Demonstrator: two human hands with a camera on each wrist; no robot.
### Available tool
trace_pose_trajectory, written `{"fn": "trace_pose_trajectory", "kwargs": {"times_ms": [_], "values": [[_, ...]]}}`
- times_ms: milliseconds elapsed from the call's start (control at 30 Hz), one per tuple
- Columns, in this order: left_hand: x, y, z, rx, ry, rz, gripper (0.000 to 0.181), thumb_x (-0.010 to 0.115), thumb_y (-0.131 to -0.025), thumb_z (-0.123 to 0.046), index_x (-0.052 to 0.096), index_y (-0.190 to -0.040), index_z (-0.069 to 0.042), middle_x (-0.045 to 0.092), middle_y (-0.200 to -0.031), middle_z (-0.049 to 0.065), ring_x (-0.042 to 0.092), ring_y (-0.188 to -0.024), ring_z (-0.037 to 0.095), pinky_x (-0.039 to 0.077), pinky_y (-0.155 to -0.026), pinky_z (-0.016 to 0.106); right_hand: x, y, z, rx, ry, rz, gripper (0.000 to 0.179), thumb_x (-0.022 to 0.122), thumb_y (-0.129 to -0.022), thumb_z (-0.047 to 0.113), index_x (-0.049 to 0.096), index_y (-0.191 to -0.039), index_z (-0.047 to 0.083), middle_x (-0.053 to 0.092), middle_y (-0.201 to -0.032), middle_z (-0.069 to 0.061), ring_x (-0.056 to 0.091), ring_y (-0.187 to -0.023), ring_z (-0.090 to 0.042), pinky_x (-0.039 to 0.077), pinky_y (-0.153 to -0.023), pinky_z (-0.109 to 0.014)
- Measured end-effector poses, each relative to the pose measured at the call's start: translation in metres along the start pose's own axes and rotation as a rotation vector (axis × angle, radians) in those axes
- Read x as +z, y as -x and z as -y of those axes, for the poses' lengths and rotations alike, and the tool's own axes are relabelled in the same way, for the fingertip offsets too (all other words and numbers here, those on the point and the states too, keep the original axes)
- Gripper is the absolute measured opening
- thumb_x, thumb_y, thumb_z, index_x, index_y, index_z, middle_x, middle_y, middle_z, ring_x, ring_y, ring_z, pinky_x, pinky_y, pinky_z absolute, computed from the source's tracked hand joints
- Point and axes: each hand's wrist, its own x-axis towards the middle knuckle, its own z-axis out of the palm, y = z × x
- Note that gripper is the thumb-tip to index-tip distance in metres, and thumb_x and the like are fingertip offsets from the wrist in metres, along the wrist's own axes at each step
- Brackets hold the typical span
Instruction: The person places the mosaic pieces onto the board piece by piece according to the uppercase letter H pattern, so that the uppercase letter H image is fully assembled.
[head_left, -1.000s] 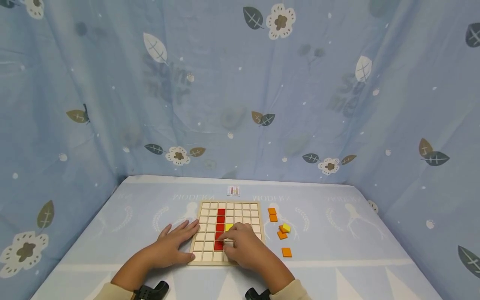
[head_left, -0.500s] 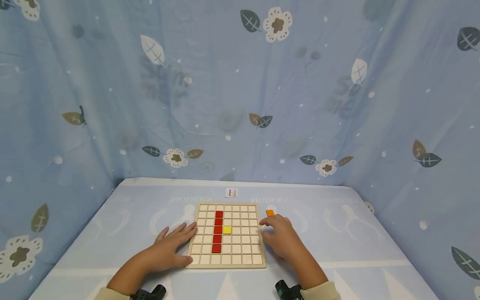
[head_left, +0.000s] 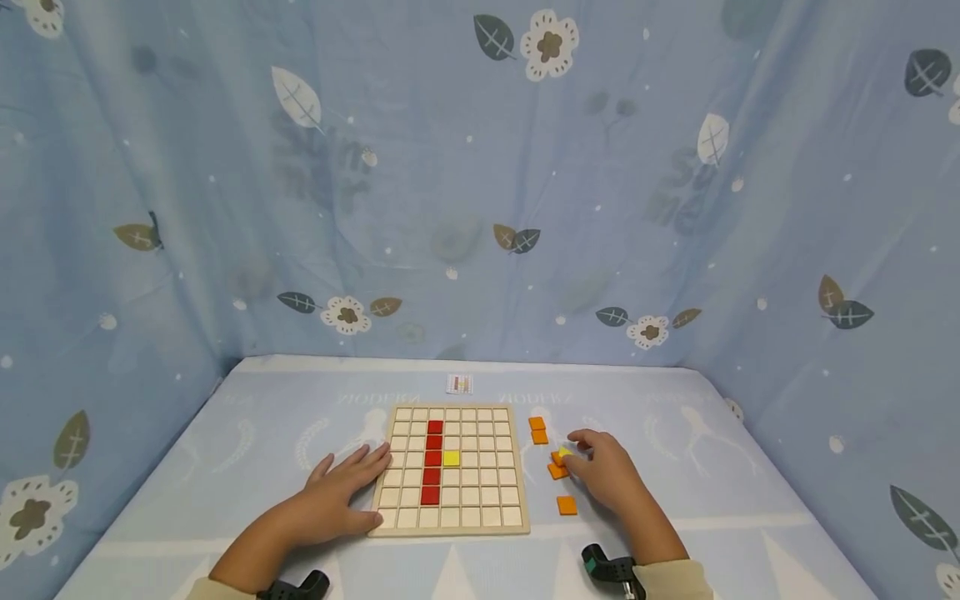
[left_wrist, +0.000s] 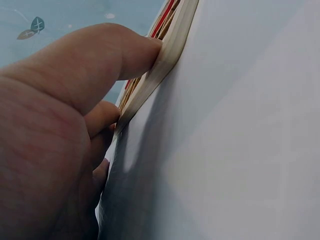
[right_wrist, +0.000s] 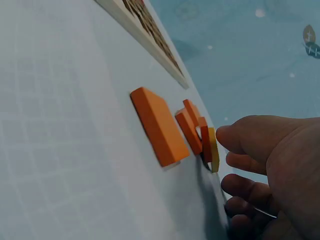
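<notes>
My left hand [head_left: 333, 500] lies with spread fingers along the left edge of a wooden grid board [head_left: 450, 533]. Its thumb [left_wrist: 142, 55] touches the board's rim in the left wrist view. Red square tiles [head_left: 432, 458] form a column on the board, and a yellow tile [head_left: 451, 458] sits just right of them. To the right of the board, my right hand [head_left: 609, 473] is at a second yellow tile [right_wrist: 214, 150] that leans on orange tiles [right_wrist: 190, 130]. The thumb tip is right beside that yellow tile, the fingers apart and not wrapped round it.
Two orange tiles [head_left: 537, 430] lie by the board's upper right side. A single orange tile [head_left: 567, 505] is nearer the front. A small printed card [head_left: 460, 384] lies behind the board. Patterned blue cloth [head_left: 450, 167] surrounds the table's back and sides.
My right hand has left the board, passed over its right edge and moved right to the loose tiles. My left hand stays on the board's left edge.
</notes>
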Motion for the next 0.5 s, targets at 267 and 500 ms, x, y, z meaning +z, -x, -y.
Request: {"fn": "trace_pose_trajectory", "kwargs": {"times_ms": [267, 500], "values": [[-0.0012, -0.0005, -0.0015, -0.007, -0.004, -0.004, 0.096, 0.082, -0.087, -0.045, 0.035, -0.165, -0.018, 0.023, -0.175, -0.001, 0.013, -0.162, 0.039, -0.009, -0.120, 0.071, 0.0039, -0.0069, -0.0057, 0.009, -0.019, -0.007, 0.036, 0.078, -0.093, 0.027, 0.075, -0.124, 0.009, 0.067, -0.116, -0.007, 0.059, -0.099, -0.023, 0.053, -0.096, -0.050], [-0.0012, -0.0011, -0.0009, -0.006, -0.003, 0.002, 0.096, 0.083, -0.086, -0.046, 0.035, -0.165, -0.018, 0.024, -0.175, -0.002, 0.014, -0.162, 0.038, -0.008, -0.120, 0.071, 0.0078, -0.0078, -0.0109, 0.049, -0.034, 0.000, 0.029, 0.077, -0.092, 0.026, 0.077, -0.117, 0.010, 0.064, -0.108, -0.007, 0.057, -0.096, -0.024, 0.053, -0.090, -0.048]]}}
